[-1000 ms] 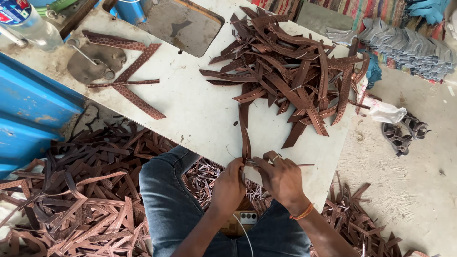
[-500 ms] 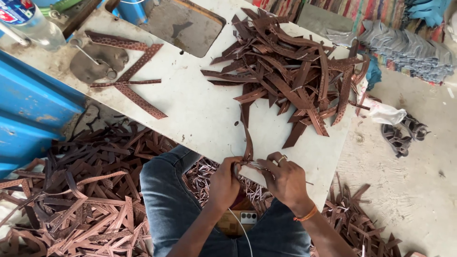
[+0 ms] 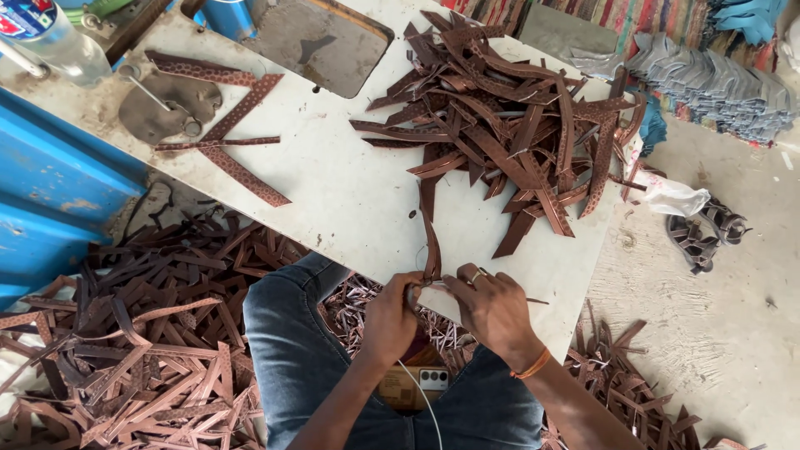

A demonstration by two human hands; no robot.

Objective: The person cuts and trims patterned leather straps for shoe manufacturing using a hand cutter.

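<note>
The left hand (image 3: 390,315) and the right hand (image 3: 493,307) meet at the near edge of the white table (image 3: 350,200), at about 6 o'clock in the view. Both hands pinch the low end of one long brown strap (image 3: 430,237). The fingers are closed tight on it. The strap runs up from the hands toward 12 o'clock and reaches the big pile of brown straps (image 3: 517,125) on the table. The right hand wears a ring and an orange band at the wrist.

At about 10 o'clock on the table lie a few more straps (image 3: 242,142) beside a flat brown sole piece (image 3: 162,108). A clear bottle (image 3: 50,42) stands at the far corner, near 10 o'clock too. A blue box (image 3: 50,192) sits at 9 o'clock, beside the table.

Down on the floor at 8 o'clock there is a large heap of strap scraps (image 3: 125,350). The person's knees in blue jeans (image 3: 292,333) show under the hands. A phone (image 3: 433,380) rests between the legs. At 3 o'clock a pair of dark sandals (image 3: 704,233) lies on the floor, and at 1 o'clock is a stack of grey pieces (image 3: 717,83).
</note>
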